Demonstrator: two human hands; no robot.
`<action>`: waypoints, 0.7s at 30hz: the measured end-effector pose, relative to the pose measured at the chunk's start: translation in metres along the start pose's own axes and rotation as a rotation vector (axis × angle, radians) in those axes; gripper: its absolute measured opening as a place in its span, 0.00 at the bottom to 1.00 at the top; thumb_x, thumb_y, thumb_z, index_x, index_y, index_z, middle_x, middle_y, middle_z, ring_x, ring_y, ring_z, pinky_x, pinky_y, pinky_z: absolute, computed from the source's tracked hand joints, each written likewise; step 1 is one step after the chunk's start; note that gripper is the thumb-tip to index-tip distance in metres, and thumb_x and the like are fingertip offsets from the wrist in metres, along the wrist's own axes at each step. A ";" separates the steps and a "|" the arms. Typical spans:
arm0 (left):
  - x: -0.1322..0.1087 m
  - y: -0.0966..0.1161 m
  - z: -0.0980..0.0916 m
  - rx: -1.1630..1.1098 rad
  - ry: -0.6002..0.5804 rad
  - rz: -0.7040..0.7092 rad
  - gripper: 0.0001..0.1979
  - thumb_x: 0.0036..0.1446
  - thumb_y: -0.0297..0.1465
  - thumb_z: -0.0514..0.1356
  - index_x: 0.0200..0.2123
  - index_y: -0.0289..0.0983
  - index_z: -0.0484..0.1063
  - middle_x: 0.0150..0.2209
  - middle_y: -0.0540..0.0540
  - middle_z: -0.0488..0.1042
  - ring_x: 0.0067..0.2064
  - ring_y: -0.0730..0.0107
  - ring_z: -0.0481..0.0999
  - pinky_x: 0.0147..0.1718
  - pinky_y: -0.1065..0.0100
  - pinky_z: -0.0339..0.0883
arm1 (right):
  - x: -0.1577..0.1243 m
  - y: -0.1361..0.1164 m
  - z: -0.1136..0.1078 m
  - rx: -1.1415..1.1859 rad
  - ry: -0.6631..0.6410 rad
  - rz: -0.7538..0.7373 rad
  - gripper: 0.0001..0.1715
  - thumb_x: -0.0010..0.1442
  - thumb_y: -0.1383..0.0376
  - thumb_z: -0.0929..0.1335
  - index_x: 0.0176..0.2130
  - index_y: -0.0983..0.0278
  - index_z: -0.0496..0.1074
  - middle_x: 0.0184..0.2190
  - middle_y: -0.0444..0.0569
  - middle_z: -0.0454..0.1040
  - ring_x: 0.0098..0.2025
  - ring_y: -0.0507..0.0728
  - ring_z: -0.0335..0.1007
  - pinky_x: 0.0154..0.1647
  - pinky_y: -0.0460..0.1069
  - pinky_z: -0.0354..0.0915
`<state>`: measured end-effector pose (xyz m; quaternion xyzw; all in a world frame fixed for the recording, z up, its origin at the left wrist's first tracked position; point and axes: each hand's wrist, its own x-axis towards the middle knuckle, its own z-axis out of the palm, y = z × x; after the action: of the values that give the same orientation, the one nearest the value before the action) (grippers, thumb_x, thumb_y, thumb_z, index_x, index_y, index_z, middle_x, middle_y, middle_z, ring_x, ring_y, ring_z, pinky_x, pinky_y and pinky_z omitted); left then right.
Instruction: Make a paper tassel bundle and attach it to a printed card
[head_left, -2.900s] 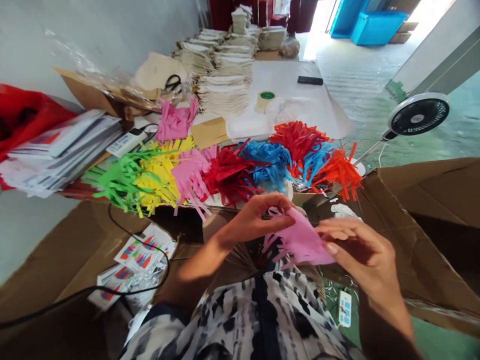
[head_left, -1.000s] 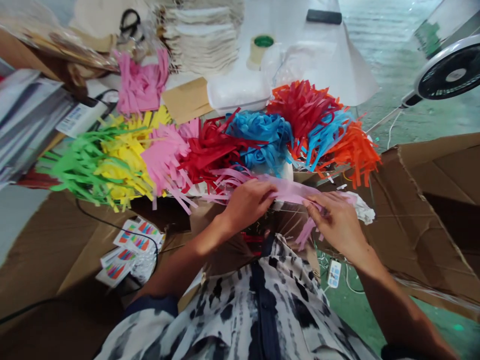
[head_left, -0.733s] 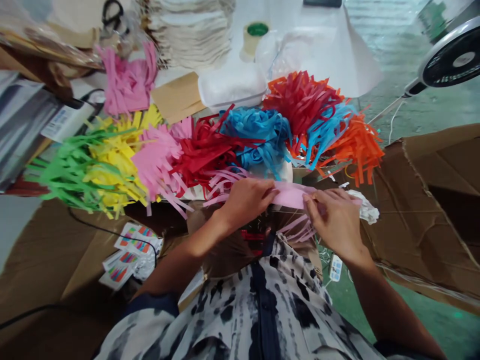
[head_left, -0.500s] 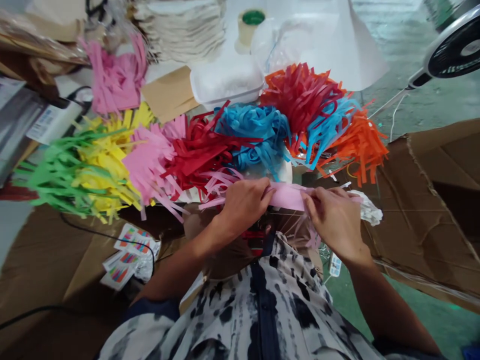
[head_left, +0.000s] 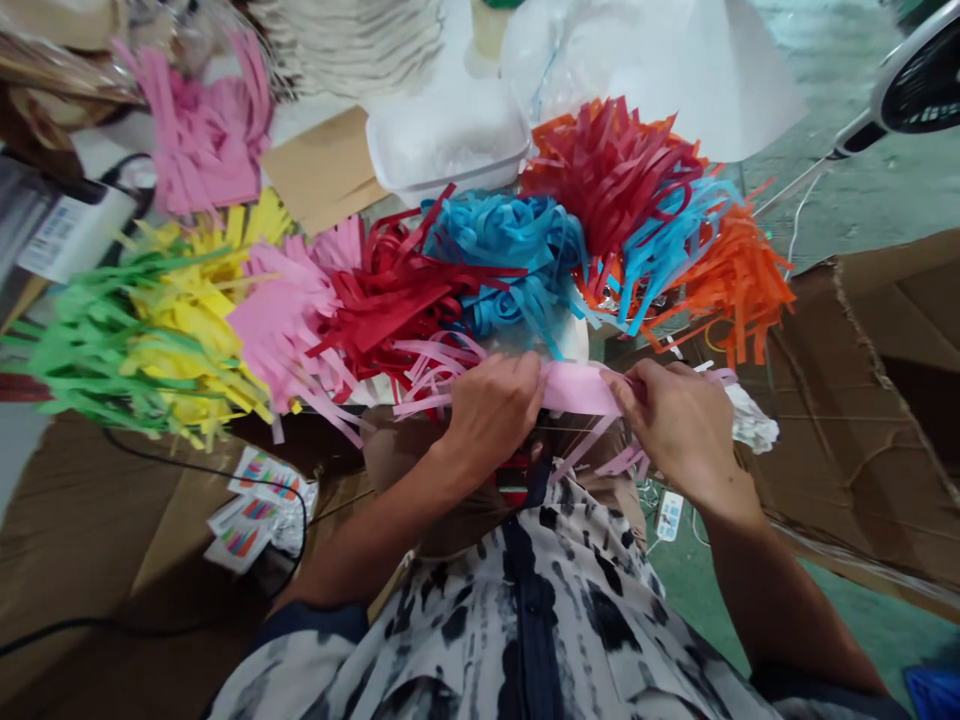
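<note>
A pink tissue-paper tassel (head_left: 579,388) is stretched between my two hands at the table's front edge. Its middle is a flat uncut band, and cut strips trail out past both hands. My left hand (head_left: 496,400) is closed round the band's left part, fingers curled in. At the other end, my right hand (head_left: 679,415) pinches the band between thumb and fingers. Just beyond my hands lie a blue fringed bundle (head_left: 510,250) and a red one (head_left: 397,300). Farther left are pink (head_left: 281,310), yellow (head_left: 191,320) and green (head_left: 97,340) bundles.
At the right are dark red (head_left: 615,180) and orange (head_left: 742,270) bundles. A white plastic tray (head_left: 450,150) and brown card (head_left: 326,170) sit behind. Cardboard boxes (head_left: 870,400) flank me, with printed cards (head_left: 259,510) at left and a fan (head_left: 926,85) at far right.
The view has shifted slightly. Both hands keep hold of the pink tassel, with the right hand a little farther right. More pink strips now hang below the band.
</note>
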<state>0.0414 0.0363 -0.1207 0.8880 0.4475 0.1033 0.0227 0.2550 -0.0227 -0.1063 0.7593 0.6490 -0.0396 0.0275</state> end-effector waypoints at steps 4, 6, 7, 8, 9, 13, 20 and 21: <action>0.000 0.000 0.001 0.027 0.056 0.036 0.09 0.73 0.34 0.58 0.40 0.36 0.74 0.33 0.43 0.78 0.38 0.57 0.76 0.32 0.59 0.60 | 0.003 -0.001 -0.003 -0.038 -0.031 0.003 0.30 0.76 0.46 0.61 0.37 0.63 0.79 0.30 0.56 0.79 0.34 0.62 0.72 0.33 0.53 0.44; 0.000 -0.002 0.000 0.030 0.138 0.069 0.09 0.73 0.32 0.58 0.49 0.34 0.76 0.40 0.40 0.81 0.43 0.55 0.77 0.38 0.58 0.66 | 0.004 -0.002 -0.002 -0.055 -0.019 0.006 0.31 0.76 0.46 0.59 0.37 0.63 0.78 0.30 0.56 0.79 0.33 0.62 0.71 0.33 0.53 0.43; 0.000 -0.003 0.000 0.024 0.187 0.109 0.12 0.73 0.30 0.58 0.54 0.34 0.75 0.46 0.39 0.82 0.48 0.54 0.78 0.43 0.56 0.68 | 0.004 -0.002 -0.001 -0.060 -0.003 0.007 0.32 0.77 0.46 0.58 0.38 0.63 0.78 0.30 0.56 0.79 0.32 0.62 0.71 0.33 0.53 0.43; -0.001 -0.004 0.000 0.009 0.227 0.170 0.15 0.73 0.29 0.58 0.59 0.35 0.74 0.52 0.39 0.82 0.52 0.54 0.78 0.49 0.55 0.69 | 0.003 -0.003 0.001 -0.063 0.018 0.006 0.32 0.77 0.46 0.58 0.39 0.63 0.78 0.29 0.56 0.79 0.32 0.62 0.71 0.33 0.53 0.43; -0.002 -0.006 0.001 -0.012 0.250 0.246 0.17 0.73 0.27 0.57 0.62 0.38 0.73 0.56 0.41 0.82 0.57 0.55 0.78 0.55 0.53 0.68 | 0.002 -0.004 0.003 -0.067 0.044 0.006 0.32 0.77 0.46 0.57 0.39 0.63 0.78 0.29 0.56 0.79 0.32 0.62 0.71 0.33 0.53 0.43; -0.012 -0.010 0.004 -0.112 0.168 0.478 0.15 0.74 0.26 0.56 0.57 0.43 0.77 0.56 0.50 0.83 0.61 0.64 0.79 0.74 0.46 0.53 | -0.004 -0.006 0.006 -0.066 0.166 -0.003 0.28 0.76 0.49 0.60 0.42 0.65 0.78 0.31 0.58 0.80 0.40 0.67 0.73 0.34 0.54 0.49; -0.027 -0.012 0.007 -0.154 0.122 0.479 0.15 0.74 0.34 0.59 0.60 0.44 0.76 0.61 0.47 0.81 0.64 0.60 0.78 0.79 0.34 0.33 | -0.047 0.034 -0.031 0.367 0.323 -0.096 0.19 0.73 0.52 0.67 0.54 0.59 0.80 0.55 0.53 0.83 0.52 0.65 0.79 0.48 0.58 0.71; -0.029 -0.013 0.007 -0.150 0.112 0.483 0.15 0.74 0.36 0.59 0.60 0.44 0.76 0.62 0.46 0.80 0.65 0.58 0.78 0.78 0.33 0.32 | -0.059 0.044 -0.037 0.413 0.355 -0.024 0.19 0.73 0.52 0.68 0.55 0.58 0.79 0.56 0.53 0.82 0.49 0.65 0.80 0.44 0.57 0.72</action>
<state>0.0164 0.0213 -0.1340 0.9578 0.2140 0.1878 0.0385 0.2899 -0.0838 -0.0645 0.7362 0.6306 -0.0377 -0.2429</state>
